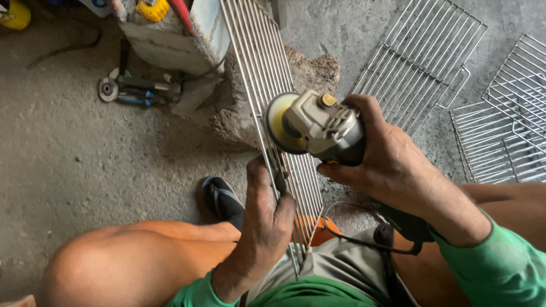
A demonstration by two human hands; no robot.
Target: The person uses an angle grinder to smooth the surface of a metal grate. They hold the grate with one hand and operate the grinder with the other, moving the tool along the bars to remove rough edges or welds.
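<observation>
view from above, looking down at a seated person's knees and 2 bare hands over a rough concrete floor (68,165). the left hand (267,219) grips the near end of a long, narrow wire rack (259,74), its fingers curled tight and pressed together around the rack's left edge bar. the rack's long axis runs from the person's lap at the lower middle up and slightly left toward the top of the frame, where its far part rests on a rough stone block (239,113). the rack's thin bars run lengthwise along that same axis. the right hand (387,159) wraps around the dark body of an angle grinder (318,125), fingers closed around it with the thumb underneath. the grinder points left, its long axis lying roughly across the rack, and its yellowish disc (278,122) stands on edge against the rack's bars about halfway along the rack. a black cord (352,241) loops from the grinder down over the lap. both arms wear green sleeves. a dark sandal (222,199) sits just left of the left hand. 2 more wire racks (421,57) lie flat on the floor at the upper right, well apart from the hands. a second grinder (136,91) lies on the floor at the upper left.
</observation>
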